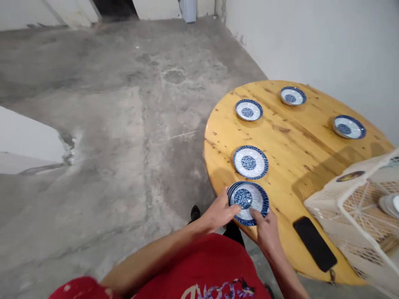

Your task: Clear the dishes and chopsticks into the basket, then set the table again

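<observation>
Both my hands hold a small stack of blue-and-white plates (248,201) just over the near edge of a round wooden table (293,149). My left hand (219,212) grips the stack's left side, thumb on the top plate. My right hand (264,228) pinches its near rim. A single matching plate (250,162) lies on the table just beyond the stack. Three more such plates lie farther round the table: one (248,109) at the far left, one (293,96) at the back, one (349,126) at the right.
A black phone (314,243) lies on the table's near right edge. A cream plastic basket (364,216) stands at the right, with plates (389,204) inside. A white wall runs behind the table. Bare concrete floor (109,124) spreads to the left.
</observation>
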`<control>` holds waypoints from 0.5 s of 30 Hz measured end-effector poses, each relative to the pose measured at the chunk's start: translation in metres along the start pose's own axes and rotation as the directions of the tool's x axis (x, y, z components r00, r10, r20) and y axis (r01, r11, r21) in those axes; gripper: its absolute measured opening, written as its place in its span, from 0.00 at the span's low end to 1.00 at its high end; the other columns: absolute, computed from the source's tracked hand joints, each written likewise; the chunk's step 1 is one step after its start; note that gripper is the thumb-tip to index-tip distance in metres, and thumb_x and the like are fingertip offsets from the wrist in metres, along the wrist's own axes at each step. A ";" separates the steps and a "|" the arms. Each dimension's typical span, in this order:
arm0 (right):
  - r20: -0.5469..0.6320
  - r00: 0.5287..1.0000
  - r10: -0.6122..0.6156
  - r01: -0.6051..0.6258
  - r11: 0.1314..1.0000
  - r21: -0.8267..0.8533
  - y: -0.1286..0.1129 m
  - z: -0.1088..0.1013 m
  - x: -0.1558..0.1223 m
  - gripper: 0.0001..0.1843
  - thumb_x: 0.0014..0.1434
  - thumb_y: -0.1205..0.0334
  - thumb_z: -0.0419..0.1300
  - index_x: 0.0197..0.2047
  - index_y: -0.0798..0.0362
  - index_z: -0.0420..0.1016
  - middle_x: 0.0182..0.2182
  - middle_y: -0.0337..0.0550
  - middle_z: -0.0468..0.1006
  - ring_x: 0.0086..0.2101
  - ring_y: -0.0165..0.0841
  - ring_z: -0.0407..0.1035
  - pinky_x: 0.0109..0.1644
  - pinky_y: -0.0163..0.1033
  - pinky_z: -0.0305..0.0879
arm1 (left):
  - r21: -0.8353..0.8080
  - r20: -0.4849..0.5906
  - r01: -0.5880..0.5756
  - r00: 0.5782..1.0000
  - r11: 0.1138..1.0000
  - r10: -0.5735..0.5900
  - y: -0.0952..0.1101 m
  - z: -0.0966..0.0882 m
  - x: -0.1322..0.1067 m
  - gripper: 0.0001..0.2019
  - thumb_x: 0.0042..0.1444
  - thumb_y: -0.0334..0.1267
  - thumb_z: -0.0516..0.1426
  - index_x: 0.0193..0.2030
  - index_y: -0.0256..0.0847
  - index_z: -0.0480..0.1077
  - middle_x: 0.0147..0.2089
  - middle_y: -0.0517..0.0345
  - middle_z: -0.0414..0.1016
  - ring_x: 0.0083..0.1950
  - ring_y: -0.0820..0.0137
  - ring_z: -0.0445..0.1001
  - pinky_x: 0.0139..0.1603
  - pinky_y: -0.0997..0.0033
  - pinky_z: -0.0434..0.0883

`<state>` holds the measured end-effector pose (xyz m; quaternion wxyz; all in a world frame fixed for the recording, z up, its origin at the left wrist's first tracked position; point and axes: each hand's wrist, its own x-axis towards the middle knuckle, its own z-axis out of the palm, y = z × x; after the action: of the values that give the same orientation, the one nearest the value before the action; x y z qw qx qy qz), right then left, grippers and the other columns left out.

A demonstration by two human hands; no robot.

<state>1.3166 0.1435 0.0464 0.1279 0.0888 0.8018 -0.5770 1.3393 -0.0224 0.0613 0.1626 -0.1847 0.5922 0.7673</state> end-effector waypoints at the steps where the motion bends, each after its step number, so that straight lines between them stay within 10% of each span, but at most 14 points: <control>1: 0.036 0.999 0.013 -0.013 1.000 0.014 0.000 0.026 -0.006 0.13 0.51 0.57 0.60 0.38 0.52 0.78 0.37 0.44 0.83 0.39 0.44 0.76 0.43 0.47 0.73 | -0.003 -0.031 0.030 0.999 1.000 -0.030 -0.003 -0.022 -0.009 0.26 0.49 0.34 0.59 0.56 0.42 0.63 0.52 0.52 0.74 0.54 0.60 0.72 0.58 0.62 0.69; 7: 0.066 0.997 0.044 -0.045 0.999 0.005 -0.011 0.113 -0.010 0.19 0.48 0.59 0.58 0.45 0.52 0.77 0.44 0.45 0.82 0.45 0.46 0.74 0.49 0.47 0.71 | -0.007 -0.109 0.095 0.989 0.995 -0.095 -0.004 -0.102 -0.024 0.22 0.52 0.36 0.56 0.56 0.43 0.64 0.53 0.54 0.74 0.54 0.63 0.72 0.58 0.65 0.68; 15: 0.011 0.999 0.033 -0.033 0.999 0.042 -0.034 0.155 0.063 0.19 0.50 0.62 0.55 0.46 0.53 0.76 0.42 0.45 0.82 0.42 0.43 0.74 0.51 0.45 0.69 | -0.034 -0.025 0.158 0.987 0.987 -0.159 0.030 -0.146 0.054 0.29 0.51 0.40 0.58 0.62 0.45 0.60 0.59 0.52 0.72 0.58 0.60 0.72 0.58 0.62 0.69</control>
<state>1.2630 -0.0148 0.0109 0.1398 0.1017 0.7873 -0.5918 1.2910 -0.1697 0.0277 0.2119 -0.2442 0.5656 0.7586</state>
